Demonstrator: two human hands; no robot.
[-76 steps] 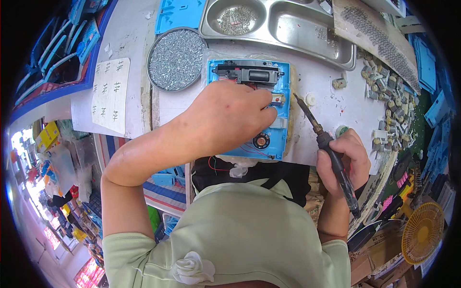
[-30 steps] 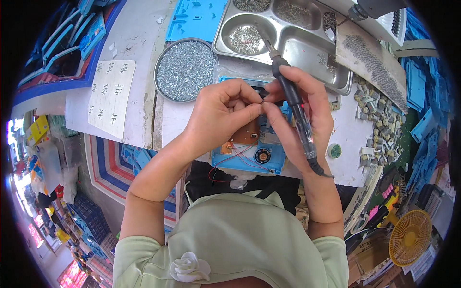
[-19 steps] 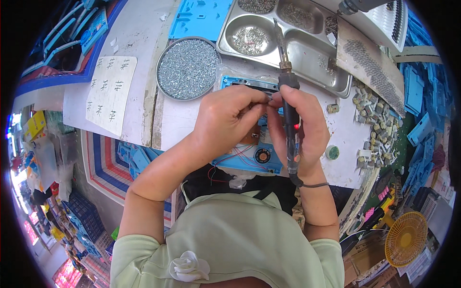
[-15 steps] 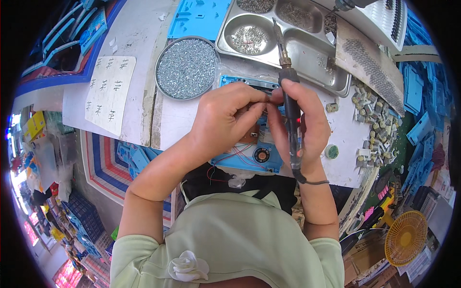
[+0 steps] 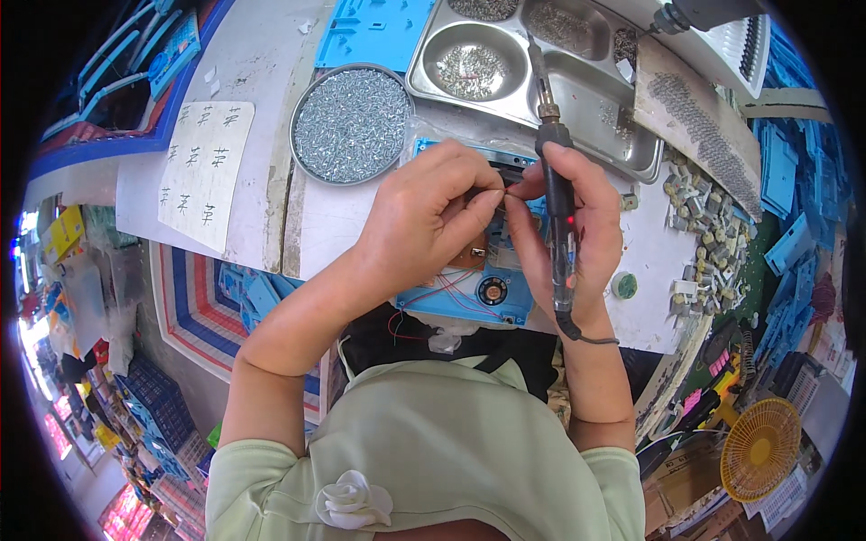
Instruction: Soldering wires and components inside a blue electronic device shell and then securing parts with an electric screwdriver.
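My right hand (image 5: 591,225) is closed around the dark handle of a soldering iron (image 5: 557,171), whose metal tip points up and away from me. Its thumb and finger also meet the fingertips of my left hand (image 5: 419,207), which are pinched together over the work. What sits between the fingertips is too small and hidden to name. Beneath both hands lies a blue plastic housing (image 5: 451,304), partly covered by them. A small round speaker (image 5: 492,290), thin red wires (image 5: 448,287) and a brown circuit board (image 5: 471,256) show inside it.
A round tray of small metal screws (image 5: 350,126) stands beyond my left hand. Behind the iron is a steel compartment tray (image 5: 577,99) with small metal parts. Several small motor-like parts (image 5: 699,225) lie at right, near a round green-topped item (image 5: 623,285). A yellow fan (image 5: 760,449) stands lower right.
The soldering iron has tilted and shifted slightly right in my right hand. My fingertips stay together above the housing, with only a slight shift.
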